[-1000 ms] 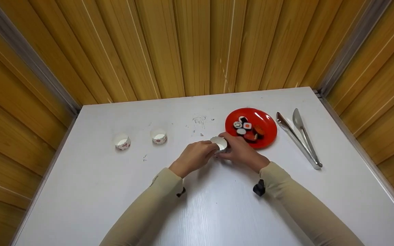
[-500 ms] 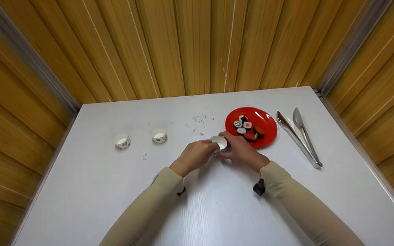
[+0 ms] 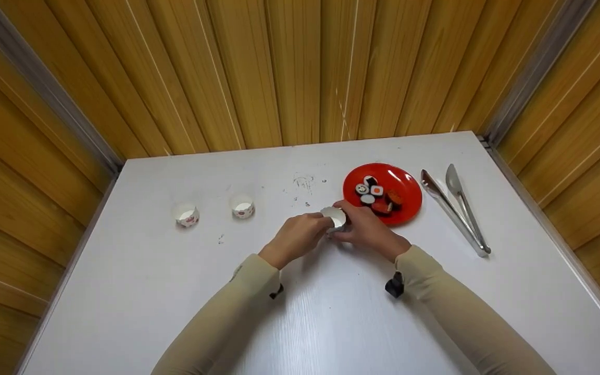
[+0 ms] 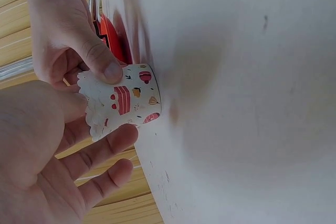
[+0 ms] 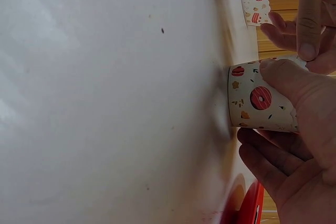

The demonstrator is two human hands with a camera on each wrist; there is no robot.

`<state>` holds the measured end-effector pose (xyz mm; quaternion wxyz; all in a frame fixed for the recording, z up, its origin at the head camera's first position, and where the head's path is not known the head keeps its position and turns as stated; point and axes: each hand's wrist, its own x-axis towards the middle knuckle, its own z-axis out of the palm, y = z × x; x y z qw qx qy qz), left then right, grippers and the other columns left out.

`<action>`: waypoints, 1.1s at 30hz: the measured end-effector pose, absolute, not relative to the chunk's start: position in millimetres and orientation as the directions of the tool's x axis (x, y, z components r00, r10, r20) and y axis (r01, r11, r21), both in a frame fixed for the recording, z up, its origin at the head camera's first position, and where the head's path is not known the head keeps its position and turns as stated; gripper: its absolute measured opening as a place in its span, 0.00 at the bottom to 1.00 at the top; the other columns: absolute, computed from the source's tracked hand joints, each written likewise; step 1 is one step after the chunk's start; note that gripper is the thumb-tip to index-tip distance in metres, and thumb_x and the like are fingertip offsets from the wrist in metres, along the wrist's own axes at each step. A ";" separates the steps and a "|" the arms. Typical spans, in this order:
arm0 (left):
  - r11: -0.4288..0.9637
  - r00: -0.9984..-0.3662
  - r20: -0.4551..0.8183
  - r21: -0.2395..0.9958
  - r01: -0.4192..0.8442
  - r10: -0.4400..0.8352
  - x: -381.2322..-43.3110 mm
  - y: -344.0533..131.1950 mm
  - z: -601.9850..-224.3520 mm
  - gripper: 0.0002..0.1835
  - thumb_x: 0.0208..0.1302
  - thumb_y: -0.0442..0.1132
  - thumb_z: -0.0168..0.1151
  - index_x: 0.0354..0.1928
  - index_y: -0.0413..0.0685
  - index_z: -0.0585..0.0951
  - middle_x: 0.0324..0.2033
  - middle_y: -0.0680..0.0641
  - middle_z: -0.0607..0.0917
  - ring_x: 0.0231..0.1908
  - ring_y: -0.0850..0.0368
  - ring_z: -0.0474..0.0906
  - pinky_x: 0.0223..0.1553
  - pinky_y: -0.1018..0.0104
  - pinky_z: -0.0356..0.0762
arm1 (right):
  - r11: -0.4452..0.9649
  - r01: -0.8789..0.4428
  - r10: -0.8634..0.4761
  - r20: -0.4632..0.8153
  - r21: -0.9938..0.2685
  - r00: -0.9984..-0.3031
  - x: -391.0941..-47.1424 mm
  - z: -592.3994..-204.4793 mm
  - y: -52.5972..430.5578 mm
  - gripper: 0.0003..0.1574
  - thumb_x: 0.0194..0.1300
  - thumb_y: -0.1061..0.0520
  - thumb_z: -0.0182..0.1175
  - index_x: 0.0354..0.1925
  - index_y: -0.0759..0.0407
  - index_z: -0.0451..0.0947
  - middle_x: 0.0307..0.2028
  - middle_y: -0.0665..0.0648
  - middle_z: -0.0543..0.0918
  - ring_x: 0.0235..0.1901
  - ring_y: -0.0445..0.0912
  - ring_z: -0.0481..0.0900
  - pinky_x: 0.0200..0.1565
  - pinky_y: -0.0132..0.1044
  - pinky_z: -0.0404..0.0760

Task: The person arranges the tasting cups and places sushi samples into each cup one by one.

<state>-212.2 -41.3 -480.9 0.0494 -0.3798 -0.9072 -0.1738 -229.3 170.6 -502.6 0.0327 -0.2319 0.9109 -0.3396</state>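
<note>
Between my two hands a paper baking cup point(image 3: 335, 219) with a scalloped rim stands upright at the table's middle. Dessert prints cover its white wall point(image 4: 126, 97). My left hand point(image 3: 300, 235) pinches the rim between thumb and index finger; its other fingers spread below, as the left wrist view shows. From the opposite side my right hand point(image 3: 370, 232) grips the cup's wall point(image 5: 261, 97), thumb on the near face and fingers around the far one. The cup's base is at the tabletop or just over it; I cannot tell which.
A red plate point(image 3: 408, 200) with several sushi pieces point(image 3: 376, 191) lies just beyond my right hand. Metal tongs point(image 3: 456, 211) rest to its right. Two more paper cups, one nearer point(image 3: 243, 210) and one farther left point(image 3: 187, 216), stand on the white table point(image 3: 149, 291). Wood-look walls enclose the back and sides.
</note>
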 end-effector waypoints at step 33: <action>0.585 -0.663 0.340 0.313 0.748 0.667 -212.0 -45.5 -468.4 0.07 0.72 0.30 0.62 0.46 0.44 0.86 0.37 0.48 0.86 0.34 0.58 0.80 0.39 0.68 0.83 | 0.664 -0.345 -0.418 0.052 -0.663 -0.907 -226.7 -499.9 168.8 0.46 0.58 0.53 0.78 0.69 0.53 0.67 0.62 0.53 0.81 0.60 0.48 0.79 0.65 0.49 0.74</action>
